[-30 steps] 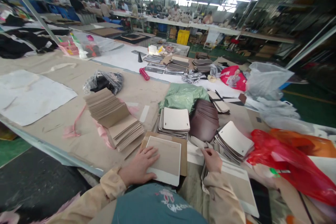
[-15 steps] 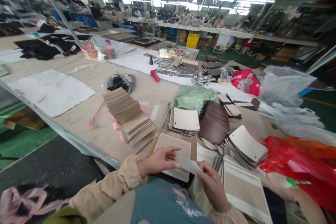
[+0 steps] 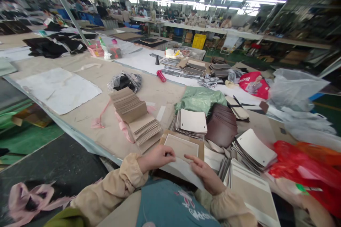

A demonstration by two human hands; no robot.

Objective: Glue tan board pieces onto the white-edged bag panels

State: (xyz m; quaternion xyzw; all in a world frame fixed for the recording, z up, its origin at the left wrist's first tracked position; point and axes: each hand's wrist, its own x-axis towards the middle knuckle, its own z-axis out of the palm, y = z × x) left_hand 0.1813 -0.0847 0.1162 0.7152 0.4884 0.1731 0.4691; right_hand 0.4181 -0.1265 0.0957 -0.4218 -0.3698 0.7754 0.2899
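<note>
- Beige-covered table [image 3: 82, 124] fills the head view, its near edge running diagonally from far left towards the person's waist.
- Widest open room lies left, between the white sheet [image 3: 60, 90] and the brown card stack [image 3: 144, 127], with pink ribbon [image 3: 98, 123] lying there.
- Ahead and right, space is tight: white-topped pieces [image 3: 193, 120], dark brown pieces [image 3: 221, 124], a second white-topped stack [image 3: 257, 147] and a red bag [image 3: 306, 172] crowd together.
- White-edged panel [image 3: 182, 143] lies at the near edge, directly before the person.
- Pale strip [image 3: 183, 170] slants across the panel's near part, between the hands.
- Left hand [image 3: 157, 158] pinches the strip's left end; right hand [image 3: 206, 173] is at the other end, forefinger extended, its grip impossible to tell.
- Half a second ago, the left hand's fingers were spread and the strip sat higher; now they close on it. Surrounding stacks stay put.
</note>
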